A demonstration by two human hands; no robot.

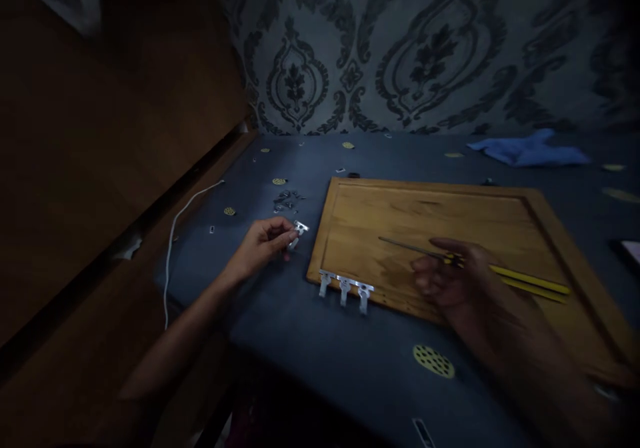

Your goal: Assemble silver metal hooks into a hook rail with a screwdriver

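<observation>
A small shiny metal hook piece is pinched between the thumb and fingers of my left hand, just left of the wooden panel. My right hand, slightly blurred, is closed around a screwdriver above the panel, its thin shaft pointing left. Behind that hand show two long yellow strips; whether they belong to the screwdriver I cannot tell. Along the panel's near left edge sits a metal strip with three hooks. Dark screws lie in a loose pile beyond my left hand.
A blue-grey patterned cloth covers the surface. At the back right lies a crumpled blue cloth. A white cable hangs over the left edge, near a brown wooden panel. Part of a dark flat device shows far right.
</observation>
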